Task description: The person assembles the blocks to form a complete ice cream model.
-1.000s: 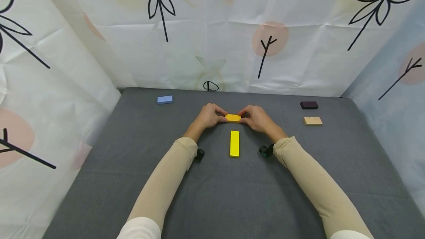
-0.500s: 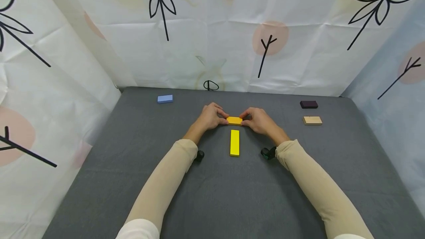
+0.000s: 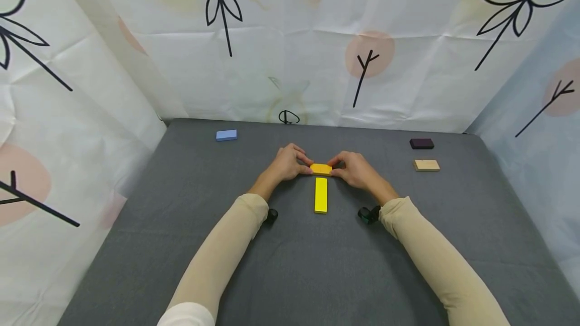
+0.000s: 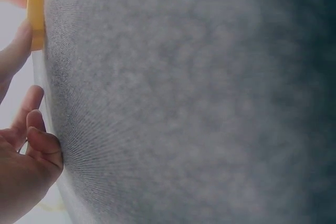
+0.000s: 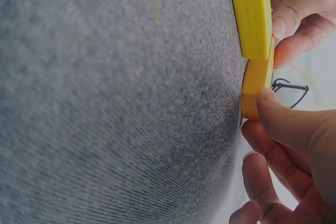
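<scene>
An orange-yellow block (image 3: 321, 169) with angled ends lies crosswise on the grey cloth. My left hand (image 3: 289, 162) pinches its left end between thumb and fingers, while my right hand (image 3: 357, 169) pinches the right end. Just nearer to me, a bright yellow rectangular block (image 3: 320, 195) points lengthwise toward me, its far end close to the orange one's near side. In the right wrist view the yellow block (image 5: 253, 17) overlaps the orange block (image 5: 257, 80), with my right thumb (image 5: 283, 121) on its end. The left wrist view catches only part of the orange block (image 4: 37, 17) at its edge.
A blue block (image 3: 226, 135) lies at the back left of the grey table (image 3: 290, 275). Toward the back right are a dark purple block (image 3: 422, 143) and, nearer, a tan wooden block (image 3: 427, 165). Patterned white cloth (image 3: 308, 74) hangs behind the table.
Both hands have drawn the orange-yellow block toward me and slightly right, narrowing the gap to the bright yellow block. The other blocks have stayed put.
</scene>
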A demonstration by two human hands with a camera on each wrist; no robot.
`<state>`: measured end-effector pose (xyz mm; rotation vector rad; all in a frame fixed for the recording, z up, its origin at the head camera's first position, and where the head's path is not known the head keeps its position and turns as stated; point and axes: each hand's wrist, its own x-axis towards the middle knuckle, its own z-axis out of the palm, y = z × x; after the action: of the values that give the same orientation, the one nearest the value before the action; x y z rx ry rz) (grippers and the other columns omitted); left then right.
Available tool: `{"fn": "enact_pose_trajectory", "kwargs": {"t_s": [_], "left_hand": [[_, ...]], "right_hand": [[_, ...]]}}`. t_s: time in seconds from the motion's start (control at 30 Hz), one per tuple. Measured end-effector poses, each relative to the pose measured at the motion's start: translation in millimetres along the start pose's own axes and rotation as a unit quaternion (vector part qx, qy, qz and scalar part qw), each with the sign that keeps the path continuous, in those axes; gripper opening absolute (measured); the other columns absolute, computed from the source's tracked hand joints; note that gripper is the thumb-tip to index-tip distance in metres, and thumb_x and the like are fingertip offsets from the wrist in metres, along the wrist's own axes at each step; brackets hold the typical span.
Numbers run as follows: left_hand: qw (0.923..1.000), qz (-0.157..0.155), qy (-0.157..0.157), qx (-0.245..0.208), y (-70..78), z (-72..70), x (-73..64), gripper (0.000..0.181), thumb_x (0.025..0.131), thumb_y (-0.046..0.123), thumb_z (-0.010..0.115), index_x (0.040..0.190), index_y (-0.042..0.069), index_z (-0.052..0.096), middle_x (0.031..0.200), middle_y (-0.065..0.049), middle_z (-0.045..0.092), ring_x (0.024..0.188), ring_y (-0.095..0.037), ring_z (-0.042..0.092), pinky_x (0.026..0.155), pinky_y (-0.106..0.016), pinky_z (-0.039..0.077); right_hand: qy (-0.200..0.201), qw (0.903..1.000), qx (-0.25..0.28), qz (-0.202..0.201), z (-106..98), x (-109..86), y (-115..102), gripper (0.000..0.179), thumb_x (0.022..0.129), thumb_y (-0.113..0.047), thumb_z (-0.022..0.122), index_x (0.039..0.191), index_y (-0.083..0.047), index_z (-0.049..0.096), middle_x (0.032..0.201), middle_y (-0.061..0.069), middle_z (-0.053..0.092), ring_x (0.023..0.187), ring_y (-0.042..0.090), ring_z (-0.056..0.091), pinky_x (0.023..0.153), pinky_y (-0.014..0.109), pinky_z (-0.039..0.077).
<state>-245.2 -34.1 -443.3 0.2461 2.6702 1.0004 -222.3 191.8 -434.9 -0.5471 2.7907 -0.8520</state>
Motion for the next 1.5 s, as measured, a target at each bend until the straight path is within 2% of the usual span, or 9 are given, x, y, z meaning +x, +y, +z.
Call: {"fn": "enact_pose_trajectory", "kwargs": {"t_s": [0.3,0.9,1.23,1.5], "left_hand": [[1.0000,0.002,-0.007,0.002,-0.8,-1.0,-4.6,0.022,0.085,0.030,0.083,0.107,0.024,0.083,0.142,0.005,0.054,0.136,-0.025,0.039,0.114,-0.047,0.040],[0.9986,0.038,-0.006,0.037,-0.7,-1.3,-13.2,0.025,0.086,0.030,0.083,0.110,0.023,0.082,0.138,0.001,0.059,0.130,-0.026,0.043,0.106,-0.042,0.044],[0.9971,0.061,0.004,0.047,-3.0,1.9,-14.1,0.026,0.086,0.031,0.083,0.111,0.023,0.082,0.133,0.001,0.061,0.123,-0.025,0.045,0.098,-0.040,0.044],[0.9964,0.067,0.009,0.050,-3.4,3.5,-13.4,0.025,0.086,0.032,0.083,0.110,0.024,0.082,0.132,0.000,0.062,0.123,-0.025,0.046,0.099,-0.041,0.044]], "right_hand": [[-0.003,1.0000,0.005,0.002,1,-4.3,-3,0.027,0.096,-0.014,0.072,0.122,-0.005,0.073,0.121,0.015,0.071,0.094,0.025,0.065,0.085,0.042,0.057],[-0.002,0.9997,0.006,-0.025,3,-12.4,-4,0.027,0.095,-0.014,0.073,0.120,-0.003,0.073,0.119,0.016,0.070,0.091,0.023,0.065,0.082,0.041,0.056],[-0.005,0.9995,-0.001,-0.030,3,-12.7,-2,0.027,0.096,-0.014,0.072,0.120,-0.003,0.073,0.119,0.016,0.071,0.089,0.022,0.064,0.079,0.038,0.056],[-0.002,0.9993,-0.011,-0.036,3,-12.5,1,0.027,0.096,-0.015,0.073,0.120,-0.004,0.073,0.118,0.015,0.071,0.088,0.021,0.063,0.078,0.038,0.055]]}}
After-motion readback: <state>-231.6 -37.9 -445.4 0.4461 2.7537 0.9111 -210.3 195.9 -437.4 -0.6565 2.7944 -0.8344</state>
